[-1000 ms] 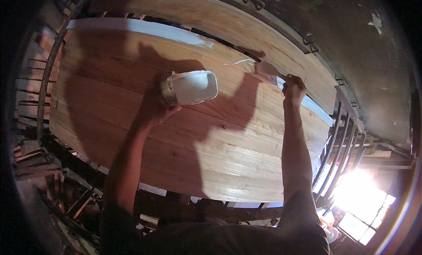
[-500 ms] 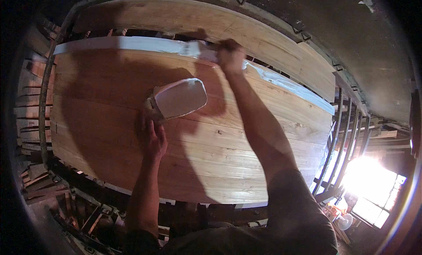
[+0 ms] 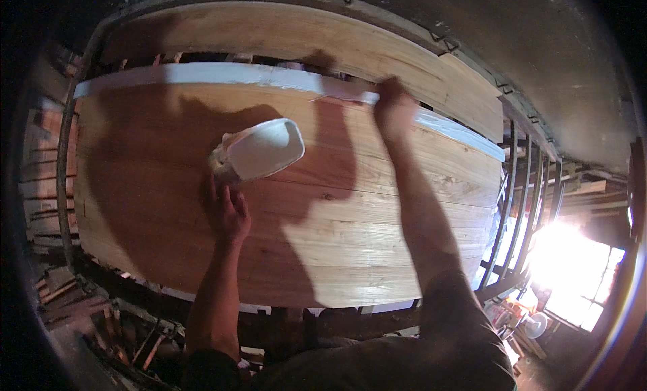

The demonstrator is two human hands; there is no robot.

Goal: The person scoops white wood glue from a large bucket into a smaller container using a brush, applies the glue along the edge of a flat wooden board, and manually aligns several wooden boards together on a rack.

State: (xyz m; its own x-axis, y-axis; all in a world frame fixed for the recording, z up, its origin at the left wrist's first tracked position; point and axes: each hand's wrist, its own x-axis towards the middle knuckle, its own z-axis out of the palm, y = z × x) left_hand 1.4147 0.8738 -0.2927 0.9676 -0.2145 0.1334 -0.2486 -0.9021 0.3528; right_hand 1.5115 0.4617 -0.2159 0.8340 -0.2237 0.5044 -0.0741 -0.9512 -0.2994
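Note:
A white tub (image 3: 266,148) with rounded corners and a pale inside is tilted over the planks, its rim smeared with white. My left hand (image 3: 230,212) grips it from the lower left, the fingertips partly hidden behind it. My right hand (image 3: 395,111), blurred by motion, is closed at the far edge of the wooden panel (image 3: 377,256). What it grips is hidden. Beside it, a strip coated white (image 3: 202,73) runs along that edge, wet and uneven on the right.
Beyond a narrow dark gap lies another wooden panel (image 3: 269,30). Metal bars (image 3: 532,189) frame the right side, and a metal rail (image 3: 62,175) bounds the left. Stacked wood pieces (image 3: 60,290) sit at lower left. A bright window (image 3: 573,283) glares at lower right, near a fan (image 3: 534,325).
My right hand has moved to the right along the white strip. The tub in my left hand has shifted slightly left, and the view has turned a little.

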